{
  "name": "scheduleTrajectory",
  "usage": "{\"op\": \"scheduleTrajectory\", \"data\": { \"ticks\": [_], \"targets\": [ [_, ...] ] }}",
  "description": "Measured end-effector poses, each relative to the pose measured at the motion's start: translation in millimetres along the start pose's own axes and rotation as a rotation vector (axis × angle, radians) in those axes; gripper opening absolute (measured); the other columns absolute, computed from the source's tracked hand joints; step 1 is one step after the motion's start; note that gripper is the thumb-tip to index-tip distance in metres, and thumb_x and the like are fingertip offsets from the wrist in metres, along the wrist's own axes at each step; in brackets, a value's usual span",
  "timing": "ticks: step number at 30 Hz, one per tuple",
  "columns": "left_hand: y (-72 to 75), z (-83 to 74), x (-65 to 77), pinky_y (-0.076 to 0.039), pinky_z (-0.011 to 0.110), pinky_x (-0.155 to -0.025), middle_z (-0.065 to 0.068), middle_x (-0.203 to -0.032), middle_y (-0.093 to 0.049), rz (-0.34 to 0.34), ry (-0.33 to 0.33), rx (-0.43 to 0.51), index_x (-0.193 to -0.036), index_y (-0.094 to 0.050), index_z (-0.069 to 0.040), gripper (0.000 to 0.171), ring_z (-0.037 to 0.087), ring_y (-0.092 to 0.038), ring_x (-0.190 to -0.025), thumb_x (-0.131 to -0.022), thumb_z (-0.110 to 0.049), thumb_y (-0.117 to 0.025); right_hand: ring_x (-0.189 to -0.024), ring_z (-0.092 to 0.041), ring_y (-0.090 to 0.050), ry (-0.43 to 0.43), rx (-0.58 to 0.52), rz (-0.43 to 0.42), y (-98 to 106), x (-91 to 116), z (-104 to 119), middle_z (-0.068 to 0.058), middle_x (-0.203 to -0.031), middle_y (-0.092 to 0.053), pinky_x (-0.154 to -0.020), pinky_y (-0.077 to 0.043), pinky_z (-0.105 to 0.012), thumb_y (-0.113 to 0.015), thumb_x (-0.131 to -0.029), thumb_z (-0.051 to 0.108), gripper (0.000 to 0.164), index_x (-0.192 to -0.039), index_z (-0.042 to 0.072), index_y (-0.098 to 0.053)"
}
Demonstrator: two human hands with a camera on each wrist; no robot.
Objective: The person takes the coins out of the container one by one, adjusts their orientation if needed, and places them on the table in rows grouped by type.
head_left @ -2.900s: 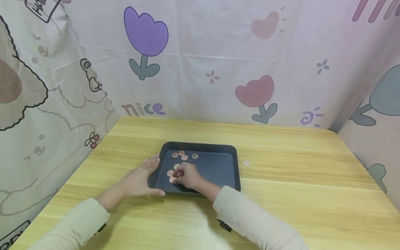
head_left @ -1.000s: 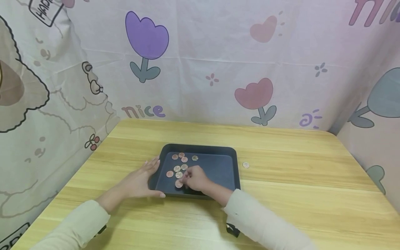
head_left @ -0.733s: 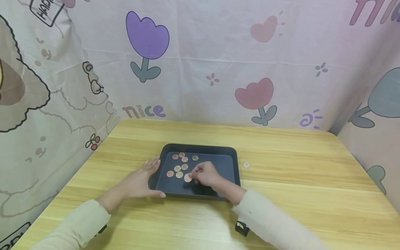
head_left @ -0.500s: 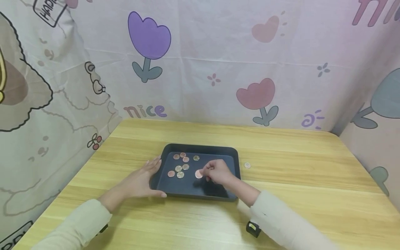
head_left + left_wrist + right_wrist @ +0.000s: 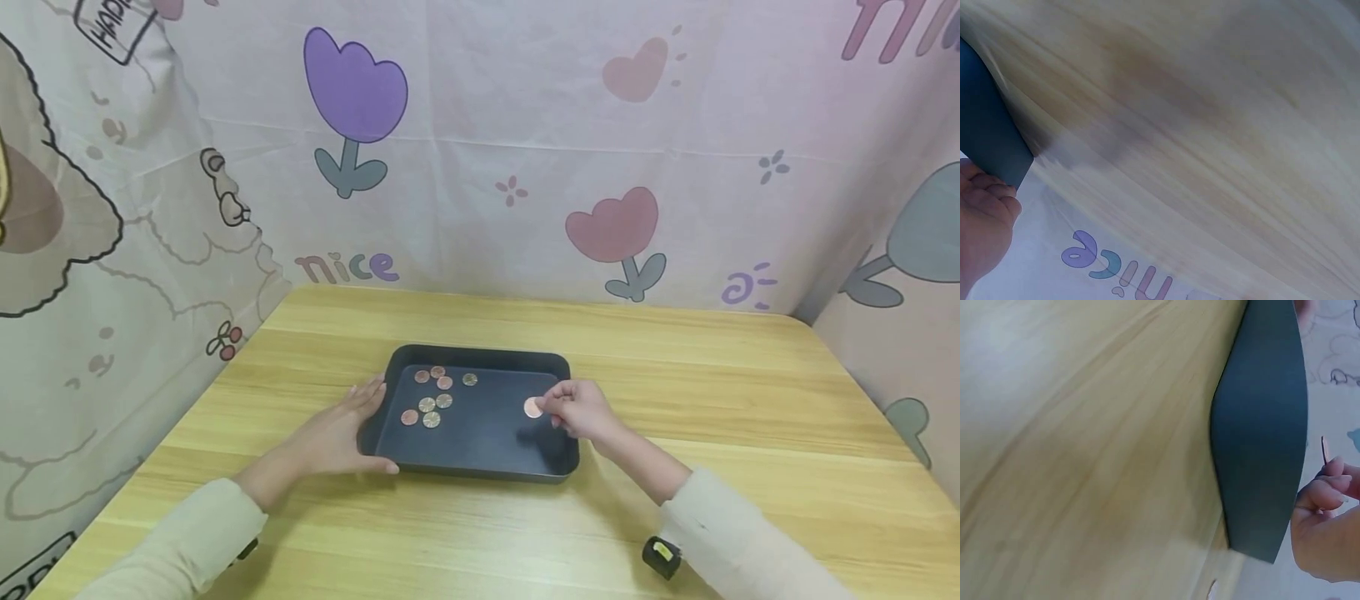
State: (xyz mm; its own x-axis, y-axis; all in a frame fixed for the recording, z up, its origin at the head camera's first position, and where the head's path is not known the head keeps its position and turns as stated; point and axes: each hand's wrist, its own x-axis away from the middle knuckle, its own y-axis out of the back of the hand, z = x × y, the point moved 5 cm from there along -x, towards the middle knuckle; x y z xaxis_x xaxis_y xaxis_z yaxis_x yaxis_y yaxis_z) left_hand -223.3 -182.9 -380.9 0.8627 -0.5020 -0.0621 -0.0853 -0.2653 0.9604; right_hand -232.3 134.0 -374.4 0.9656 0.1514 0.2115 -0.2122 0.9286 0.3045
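My right hand (image 5: 581, 410) pinches a copper coin (image 5: 533, 407) between thumb and fingertips, above the right part of a dark rectangular tray (image 5: 480, 468). In the right wrist view the same coin (image 5: 1325, 450) shows edge-on, raised over the tray's wall (image 5: 1260, 437). My left hand (image 5: 337, 433) lies along the tray's left side, fingers stretched along the wall and thumb at the near left corner. Several copper and brass-coloured coins (image 5: 431, 420) lie in the left half of the tray. The left wrist view shows only part of my left hand (image 5: 985, 219) against the tray's side.
A single silvery coin (image 5: 591, 397) lies on the wooden table (image 5: 712, 400) just right of the tray. Behind and beside the table hangs a printed cloth (image 5: 480, 100) with flowers and letters.
My right hand has picked the coin up from the tray's near left area and carried it rightward, toward the right wall. My left hand has stayed in place.
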Motion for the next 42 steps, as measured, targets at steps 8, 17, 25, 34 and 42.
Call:
{"op": "scheduleTrajectory", "data": {
  "ticks": [8, 17, 25, 34, 42],
  "targets": [
    [0.6, 0.3, -0.4, -0.023, 0.053, -0.113, 0.025, -0.151, -0.021, 0.0, 0.002, 0.007, -0.139, -0.03, 0.011, 0.119, 0.045, -0.025, -0.136, -0.06, -0.069, -0.069, -0.043, -0.004, -0.031, -0.027, -0.014, -0.029, 27, 6, -8, 0.005, -0.054, -0.047, -0.04, -0.022, -0.013, -0.057, -0.088, 0.01, 0.014, -0.087, -0.004, -0.059],
    [1.2, -0.7, 0.6, -0.023, 0.053, -0.113, 0.025, -0.15, -0.023, -0.005, -0.005, 0.0, -0.138, -0.031, 0.012, 0.118, 0.044, -0.026, -0.136, -0.061, -0.069, -0.07, -0.043, -0.001, -0.034, -0.052, 0.026, -0.074, 64, 18, -35, 0.008, -0.055, -0.048, -0.039, -0.026, -0.012, -0.056, -0.09, 0.013, 0.016, -0.086, -0.002, -0.059],
    [0.1, -0.1, -0.1, -0.023, 0.053, -0.113, 0.024, -0.151, -0.022, 0.007, 0.004, -0.002, -0.139, -0.031, 0.011, 0.119, 0.045, -0.025, -0.136, -0.06, -0.071, -0.068, -0.042, -0.003, -0.035, -0.093, 0.108, -0.085, 72, 20, -61, 0.006, -0.054, -0.05, -0.037, -0.026, -0.013, -0.057, -0.088, 0.013, 0.018, -0.087, -0.004, -0.062],
    [0.0, 0.6, 1.1, -0.024, 0.053, -0.113, 0.023, -0.151, -0.022, 0.007, 0.016, -0.002, -0.139, -0.03, 0.01, 0.119, 0.047, -0.025, -0.136, -0.061, -0.071, -0.068, -0.039, -0.003, -0.03, -0.113, 0.17, -0.14, 66, 17, -67, 0.004, -0.051, -0.05, -0.036, -0.024, -0.014, -0.059, -0.086, 0.011, 0.015, -0.084, -0.003, -0.062],
    [-0.2, 0.6, 0.5, -0.023, 0.052, -0.113, 0.023, -0.151, -0.021, 0.005, 0.008, 0.001, -0.139, -0.03, 0.01, 0.12, 0.045, -0.025, -0.136, -0.06, -0.071, -0.068, -0.039, -0.005, -0.031, -0.088, 0.266, -0.176, 63, 15, -66, 0.004, -0.049, -0.049, -0.036, -0.025, -0.015, -0.061, -0.084, 0.012, 0.015, -0.074, 0.001, -0.059]
  ]
}}
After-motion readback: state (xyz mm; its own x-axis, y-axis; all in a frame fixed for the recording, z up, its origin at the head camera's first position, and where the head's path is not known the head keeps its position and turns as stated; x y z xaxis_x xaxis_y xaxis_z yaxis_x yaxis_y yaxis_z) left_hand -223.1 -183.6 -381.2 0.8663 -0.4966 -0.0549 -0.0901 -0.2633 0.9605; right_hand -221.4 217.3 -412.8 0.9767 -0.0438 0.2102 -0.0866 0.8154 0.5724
